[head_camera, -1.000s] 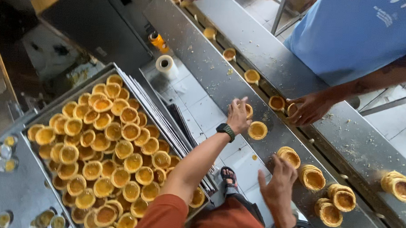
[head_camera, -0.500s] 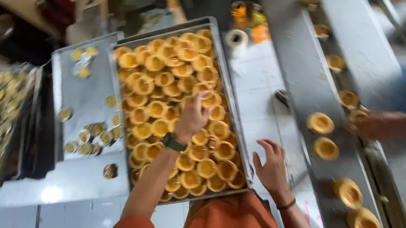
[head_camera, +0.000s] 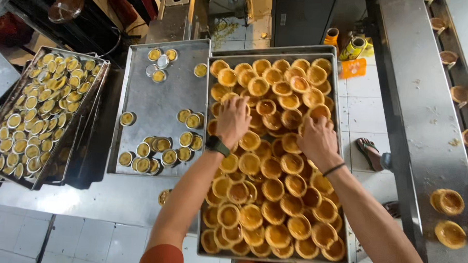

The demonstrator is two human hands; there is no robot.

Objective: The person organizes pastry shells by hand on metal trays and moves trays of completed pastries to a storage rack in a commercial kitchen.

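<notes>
A large metal tray (head_camera: 209,146) is heaped with golden baked tart shells (head_camera: 273,190). My left hand (head_camera: 233,120), with a dark watch on the wrist, lies palm down on the tarts near the tray's left side. My right hand (head_camera: 317,140), a thin dark band on the wrist, lies on the tarts towards the right side. Both hands have fingers curled over the shells; whether either has one gripped is hidden.
A second tray (head_camera: 157,103) to the left carries small metal tart moulds. Further left, a stacked tray (head_camera: 42,114) is full of moulds. On the right a steel conveyor (head_camera: 426,117) carries single tarts (head_camera: 448,201). A sandalled foot (head_camera: 368,152) stands between.
My view has swung from the conveyor to the tart tray. Both hands have left the conveyor and come down onto the tarts, the right hand last.
</notes>
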